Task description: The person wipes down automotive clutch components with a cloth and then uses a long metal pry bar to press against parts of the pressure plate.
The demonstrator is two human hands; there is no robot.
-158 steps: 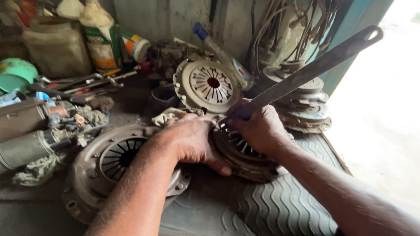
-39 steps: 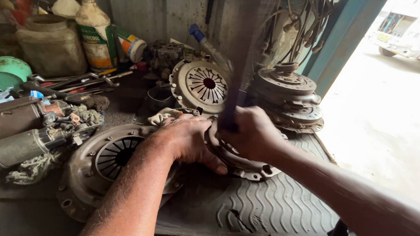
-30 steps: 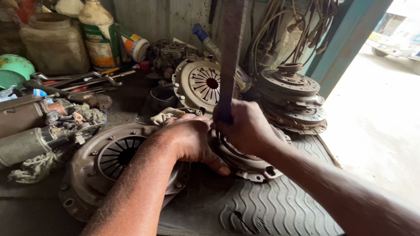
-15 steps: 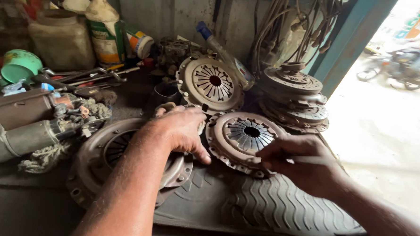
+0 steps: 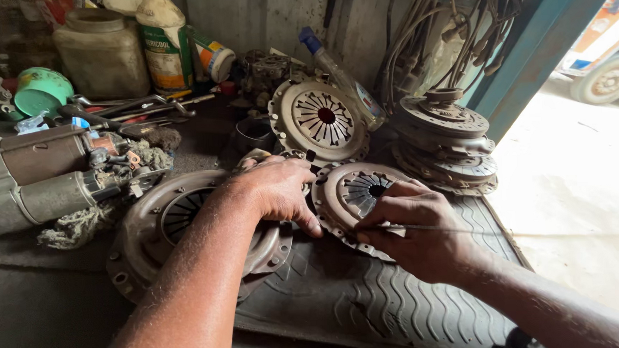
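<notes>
A rusty small clutch cover (image 5: pixel 348 186) lies flat on a piece of tyre tread (image 5: pixel 371 303). My left hand (image 5: pixel 279 189) presses on its left rim, fingers spread, lying partly over a larger clutch cover (image 5: pixel 152 229) beside it. My right hand (image 5: pixel 420 232) is closed on a flat metal bar (image 5: pixel 458 228), seen edge-on as a thin strip running off to the right. The bar's tip sits at the small cover's near rim, under my fingers.
Another clutch cover (image 5: pixel 321 118) leans against the back wall, with a stack of clutch parts (image 5: pixel 447 140) to its right. Starter motors (image 5: pixel 39 186), spanners (image 5: pixel 126 109), a green bowl (image 5: pixel 41 88) and bottles (image 5: pixel 165 48) crowd the left. Cables (image 5: pixel 442 22) hang by a blue door frame (image 5: pixel 540 38).
My right hand swung the bar from upright down to low and flat, moving off the small cover's top to its near rim. My left hand stayed on the rim.
</notes>
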